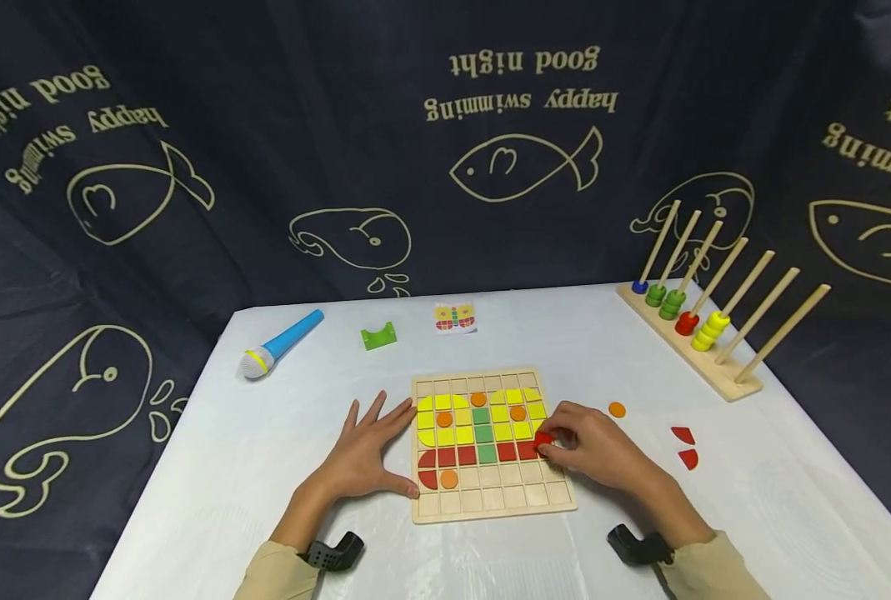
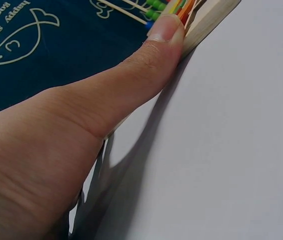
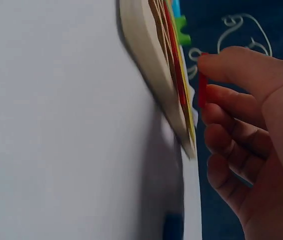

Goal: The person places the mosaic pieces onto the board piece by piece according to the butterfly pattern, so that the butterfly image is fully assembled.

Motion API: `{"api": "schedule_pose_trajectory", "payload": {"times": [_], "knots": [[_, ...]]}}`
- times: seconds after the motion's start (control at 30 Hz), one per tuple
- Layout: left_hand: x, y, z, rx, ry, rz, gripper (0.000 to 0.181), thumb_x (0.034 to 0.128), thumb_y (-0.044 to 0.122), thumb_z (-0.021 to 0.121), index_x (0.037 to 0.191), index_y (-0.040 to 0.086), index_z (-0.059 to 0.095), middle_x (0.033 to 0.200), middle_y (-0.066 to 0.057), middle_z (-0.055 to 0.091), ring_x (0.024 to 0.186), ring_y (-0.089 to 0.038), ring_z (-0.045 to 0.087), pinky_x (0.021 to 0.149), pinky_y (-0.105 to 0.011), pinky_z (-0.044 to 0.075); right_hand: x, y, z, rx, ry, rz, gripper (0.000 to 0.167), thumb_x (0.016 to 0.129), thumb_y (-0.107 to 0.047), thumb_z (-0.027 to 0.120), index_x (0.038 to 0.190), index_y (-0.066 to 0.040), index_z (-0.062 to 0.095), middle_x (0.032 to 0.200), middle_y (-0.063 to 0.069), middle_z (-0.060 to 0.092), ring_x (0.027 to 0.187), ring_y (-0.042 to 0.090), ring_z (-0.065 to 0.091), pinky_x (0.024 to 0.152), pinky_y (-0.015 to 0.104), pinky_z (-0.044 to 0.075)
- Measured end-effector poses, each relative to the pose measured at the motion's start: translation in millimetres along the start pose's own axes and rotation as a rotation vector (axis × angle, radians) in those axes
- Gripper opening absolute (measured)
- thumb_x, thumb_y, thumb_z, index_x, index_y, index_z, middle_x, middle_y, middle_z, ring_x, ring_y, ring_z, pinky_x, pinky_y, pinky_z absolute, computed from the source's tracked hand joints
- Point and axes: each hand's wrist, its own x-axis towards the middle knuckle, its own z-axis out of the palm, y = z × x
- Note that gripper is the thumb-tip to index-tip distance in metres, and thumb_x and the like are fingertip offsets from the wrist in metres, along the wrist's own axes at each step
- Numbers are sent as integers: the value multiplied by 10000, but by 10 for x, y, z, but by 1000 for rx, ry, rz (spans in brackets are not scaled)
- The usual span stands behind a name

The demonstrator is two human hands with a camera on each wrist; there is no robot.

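Observation:
A wooden grid board point(image 1: 493, 518) lies on the table, with yellow, red, green and orange pieces in its cells. My left hand point(image 1: 358, 457) is at the board's left side with fingers spread; in the left wrist view its thumb point(image 2: 164, 32) touches the wooden edge. Over the right end of the red row, my right hand point(image 1: 603, 446) pinches a red piece point(image 1: 542, 438) between thumb and fingertips. From the right wrist view, this red piece point(image 3: 202, 90) appears edge-on, a little off the board's face. Its outline is partly hidden by the fingers.
Right of the board lie an orange disc point(image 1: 617, 409) and two red quarter-round pieces point(image 1: 683, 435). Behind it are a butterfly picture card point(image 1: 455, 327), a green block point(image 1: 379, 337) and a toy microphone point(image 1: 283, 343). A peg stand with colored rings point(image 1: 688, 342) stands at the back right.

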Motion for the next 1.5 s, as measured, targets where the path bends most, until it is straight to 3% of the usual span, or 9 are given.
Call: {"api": "schedule_pose_trajectory", "payload": {"times": [0.5, 0.93, 1.23, 1.5], "knots": [[-4, 1, 0, 1, -1, -3, 1254, 467, 901, 624, 1504, 253, 348, 1550, 108, 260, 1454, -271, 53, 1121, -589, -30, 116, -338, 271, -68, -32, -193, 172, 819, -357, 760, 929, -229, 725, 846, -159, 538, 710, 28, 464, 629, 211, 429], [-2, 4, -5, -9, 4, 8, 1246, 476, 879, 651, 1504, 243, 351, 1550, 93, 267, 1453, -290, 65, 1117, -597, -27, 182, -621, 432, -80, -127, -211, 206, 845, -401, 716, 973, -240, 727, 905, -158, 553, 767, 30, 475, 679, 221, 453], [2, 2, -6, 2, 0, 7, 1237, 484, 875, 654, 1506, 248, 347, 1553, 100, 257, 1454, -278, 53, 1120, -590, -28, 218, -700, 488, -65, -178, -276, 239, 877, -310, 703, 1074, -181, 741, 869, -141, 528, 729, 20, 467, 646, 180, 436], [-2, -6, -6, 6, -4, 1, 1238, 482, 883, 643, 1507, 258, 342, 1553, 102, 259, 1454, -277, 55, 1121, -587, -28, 223, -721, 525, -48, -156, -331, 184, 874, -260, 716, 1043, -204, 764, 869, -137, 526, 732, 10, 472, 637, 170, 438]]}}
